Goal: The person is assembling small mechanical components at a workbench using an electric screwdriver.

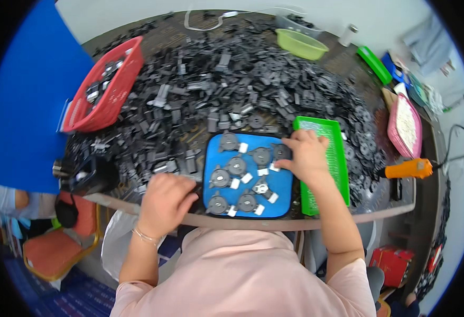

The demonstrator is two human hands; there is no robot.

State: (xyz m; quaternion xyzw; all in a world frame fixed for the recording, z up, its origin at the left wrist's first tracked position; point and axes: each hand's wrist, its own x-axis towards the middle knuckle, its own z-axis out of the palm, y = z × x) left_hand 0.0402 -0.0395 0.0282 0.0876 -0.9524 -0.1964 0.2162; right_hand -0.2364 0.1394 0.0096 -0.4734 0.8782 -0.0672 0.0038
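A blue mat [280,203] with a dark border lies in front of me. Several round black plastic parts with white tabs, such as this one [236,166], are spread over it. One piece on the mat [261,187] shows a lighter, metallic-looking middle. At the mat's upper right, my right hand [308,154] has thumb and fingertips closed around a round black part [281,151]; its wrist passes over a green tray. To the left of the mat, my left hand [164,203] is by the table's front edge with its fingers curled in. Whatever they hold, if anything, is hidden.
A large heap of loose black parts [232,63] covers the table behind the mat. The green tray [343,182] stands right of it, a red basket [131,58] at the far left. An orange-handled tool [409,169] is at the right, a yellow-green bowl [302,45] at the back.
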